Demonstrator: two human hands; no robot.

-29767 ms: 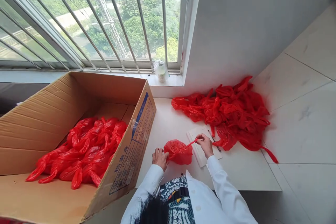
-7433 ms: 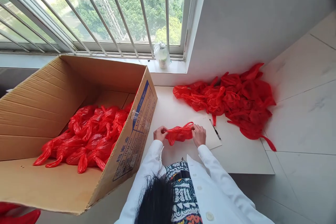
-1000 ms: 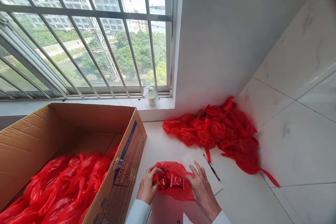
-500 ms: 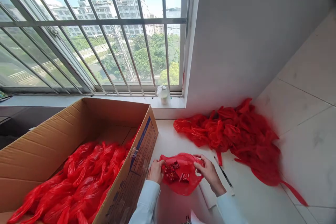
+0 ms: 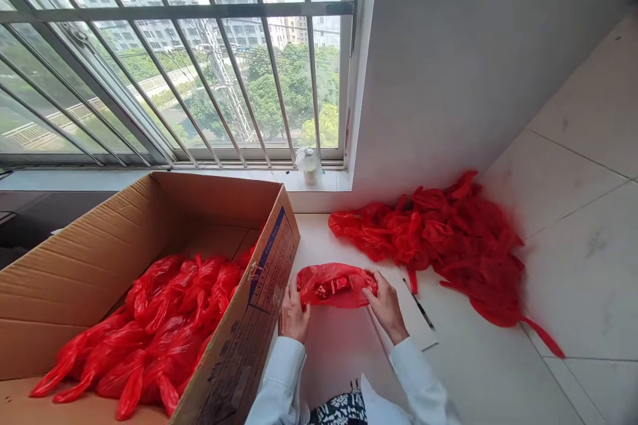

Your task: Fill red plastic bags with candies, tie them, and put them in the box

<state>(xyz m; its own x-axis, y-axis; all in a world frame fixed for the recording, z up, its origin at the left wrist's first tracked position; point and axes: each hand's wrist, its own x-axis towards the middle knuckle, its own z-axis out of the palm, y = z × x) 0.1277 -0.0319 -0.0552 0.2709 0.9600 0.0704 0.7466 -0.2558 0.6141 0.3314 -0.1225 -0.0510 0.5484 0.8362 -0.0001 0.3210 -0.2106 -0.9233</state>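
A red plastic bag (image 5: pixel 335 284) with small dark-red packets (image 5: pixel 341 285) inside lies sideways between my hands, above the white table. My left hand (image 5: pixel 295 313) grips the bag's left end, and my right hand (image 5: pixel 385 305) holds its right end with fingers and thumb. Left of my hands, a large cardboard box (image 5: pixel 244 345) contains several filled red bags (image 5: pixel 164 325) with tied tops. A loose heap of red bags (image 5: pixel 423 232) rests on the table behind and to the right, against the wall.
A black pen (image 5: pixel 419 305) lies on white paper (image 5: pixel 416 329) just right of my right hand. A small wrapped jar (image 5: pixel 309 165) stands on the windowsill (image 5: pixel 333 179), under the barred window. The grey wall (image 5: pixel 448 80) rises behind the heap.
The bag has gone from spread and rounded to a narrower, folded shape. My hands have shifted slightly, with the left now lower on the bag's end. The camera view has tilted down a little.
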